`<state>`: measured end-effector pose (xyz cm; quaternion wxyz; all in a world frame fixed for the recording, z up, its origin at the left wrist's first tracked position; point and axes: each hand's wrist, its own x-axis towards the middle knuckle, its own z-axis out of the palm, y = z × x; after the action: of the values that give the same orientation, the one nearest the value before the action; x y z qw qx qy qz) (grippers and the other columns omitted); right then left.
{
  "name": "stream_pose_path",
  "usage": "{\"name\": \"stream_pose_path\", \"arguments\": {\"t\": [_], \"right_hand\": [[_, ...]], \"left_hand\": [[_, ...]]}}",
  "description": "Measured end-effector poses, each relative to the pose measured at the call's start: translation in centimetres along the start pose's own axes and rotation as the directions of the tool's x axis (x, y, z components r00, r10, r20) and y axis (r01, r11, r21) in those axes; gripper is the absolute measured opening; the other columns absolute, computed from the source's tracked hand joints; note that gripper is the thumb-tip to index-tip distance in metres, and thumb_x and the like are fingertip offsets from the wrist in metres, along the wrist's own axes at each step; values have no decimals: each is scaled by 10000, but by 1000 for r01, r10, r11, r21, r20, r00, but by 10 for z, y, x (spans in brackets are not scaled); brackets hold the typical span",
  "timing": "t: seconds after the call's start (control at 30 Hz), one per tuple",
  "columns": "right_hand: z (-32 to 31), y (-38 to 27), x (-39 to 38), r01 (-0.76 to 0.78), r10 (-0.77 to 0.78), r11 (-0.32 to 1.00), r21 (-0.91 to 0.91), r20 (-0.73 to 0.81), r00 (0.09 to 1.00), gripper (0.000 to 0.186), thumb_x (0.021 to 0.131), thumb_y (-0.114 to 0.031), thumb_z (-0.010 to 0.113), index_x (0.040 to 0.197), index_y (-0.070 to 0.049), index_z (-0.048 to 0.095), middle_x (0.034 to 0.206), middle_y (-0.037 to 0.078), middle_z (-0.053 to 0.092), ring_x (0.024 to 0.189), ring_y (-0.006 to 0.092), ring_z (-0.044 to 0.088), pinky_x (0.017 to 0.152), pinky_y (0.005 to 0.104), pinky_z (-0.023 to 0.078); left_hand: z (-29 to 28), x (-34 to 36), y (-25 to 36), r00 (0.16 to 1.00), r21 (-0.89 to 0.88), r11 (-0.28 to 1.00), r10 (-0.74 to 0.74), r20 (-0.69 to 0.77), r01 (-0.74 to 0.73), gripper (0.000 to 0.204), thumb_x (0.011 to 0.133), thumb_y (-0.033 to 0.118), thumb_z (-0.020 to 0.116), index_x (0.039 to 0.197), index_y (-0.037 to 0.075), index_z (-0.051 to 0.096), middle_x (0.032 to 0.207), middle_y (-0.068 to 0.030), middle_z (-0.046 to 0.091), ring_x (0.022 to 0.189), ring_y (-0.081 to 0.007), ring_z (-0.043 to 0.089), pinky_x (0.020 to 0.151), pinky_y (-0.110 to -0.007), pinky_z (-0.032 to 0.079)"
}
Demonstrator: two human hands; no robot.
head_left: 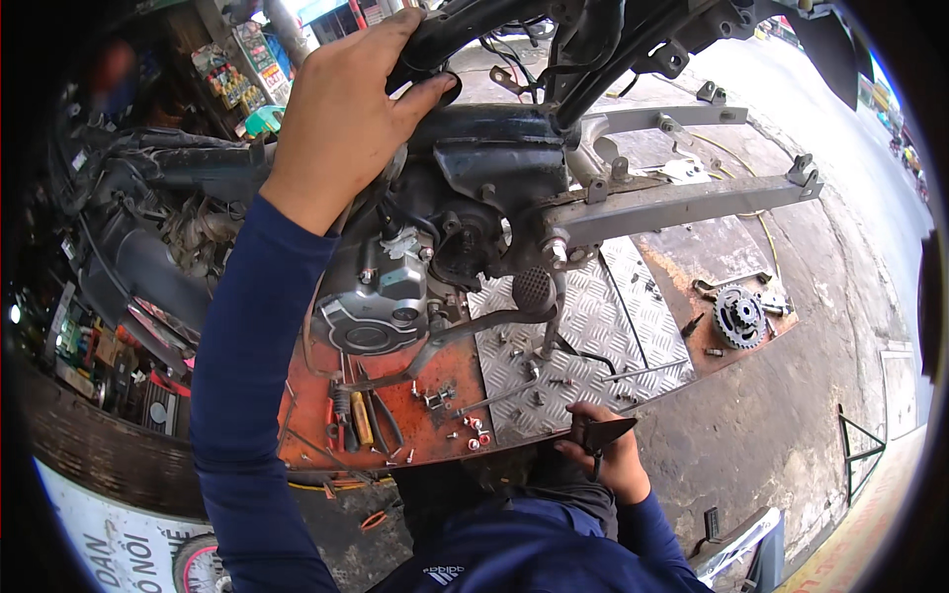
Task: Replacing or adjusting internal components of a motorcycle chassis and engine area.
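A partly stripped motorcycle stands in front of me. My left hand (341,114) is wrapped round a black tube of the motorcycle frame (445,38), with its thumb underneath. Lower down and nearer my body, my right hand (623,463) is closed round a small dark part (607,433) with a pointed, flat end; its exact kind I cannot make out. Between the hands are the grey engine (381,301) and a ribbed footpeg (534,292). The grey swingarm (682,206) reaches out to the right.
Pliers (386,420) and a yellow-handled screwdriver (362,420) lie on the orange platform (445,371) among several loose bolts. A patterned metal plate (514,395) adjoins it. A sprocket (739,317) rests at the right. Another motorcycle (148,262) stands at left.
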<state>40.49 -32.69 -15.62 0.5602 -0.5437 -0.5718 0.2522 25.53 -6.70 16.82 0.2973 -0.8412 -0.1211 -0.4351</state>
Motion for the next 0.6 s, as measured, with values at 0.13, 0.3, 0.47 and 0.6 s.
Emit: {"name": "stream_pose_path", "arguments": {"t": [0.13,0.3,0.47,0.6], "right_hand": [[-11,-23,18,-83,60,988,127,177,982,479,736,-89,808,1159,13,608,903,142,673,764,280,655,725,340,512],[-17,-17,32,83,-54,995,-56,396,917,480,744,-130,777,1175,1,612,962,194,664,811,370,663,715,369,526],[-7,-9,26,105,-186,968,229,369,911,490,708,-165,850,1118,12,648,882,136,679,749,306,674,686,342,512],[-35,-61,53,25,-236,898,439,434,870,614,718,-248,868,1196,39,612,884,157,682,772,252,677,706,333,510]], "left_hand": [[-5,0,3,986,-87,989,-107,126,119,532,794,199,778,1266,24,608,1082,-186,695,948,-260,708,830,-320,514],[-15,1,-5,954,-166,958,-192,229,232,520,816,114,749,1299,14,584,1099,-160,704,957,-132,664,846,-284,505],[-13,4,-6,892,-457,779,-286,351,430,513,861,70,713,1345,22,551,1112,-105,698,981,-121,630,886,-264,494],[-8,0,-9,902,-540,724,-300,311,428,466,871,85,702,1323,66,588,1048,-122,719,957,-126,671,852,-263,521]]}}
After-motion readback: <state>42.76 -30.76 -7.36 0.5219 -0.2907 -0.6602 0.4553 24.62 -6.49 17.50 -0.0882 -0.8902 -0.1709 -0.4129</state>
